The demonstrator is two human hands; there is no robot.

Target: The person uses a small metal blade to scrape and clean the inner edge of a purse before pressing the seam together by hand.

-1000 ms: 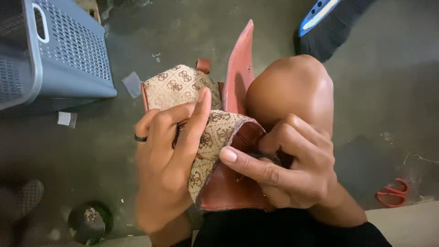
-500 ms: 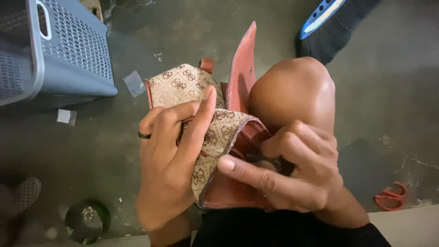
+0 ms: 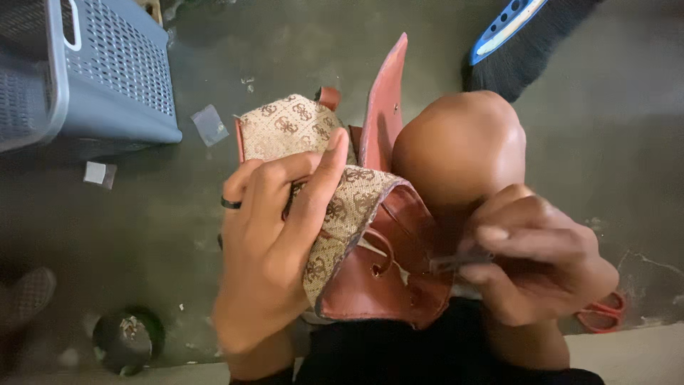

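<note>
At centre frame, my left hand (image 3: 274, 249) presses a beige patterned fabric flap (image 3: 342, 214) of a reddish-brown leather bag (image 3: 377, 278) resting against my bare knee (image 3: 459, 146), fingers laid flat together. My right hand (image 3: 538, 260), at lower right, pinches a thin dark strip (image 3: 456, 262) between fingertips. A perforated grey plastic basket (image 3: 107, 71) sits upper left on the rough concrete floor (image 3: 299, 43); red scissors (image 3: 602, 314) lie lower right.
</note>
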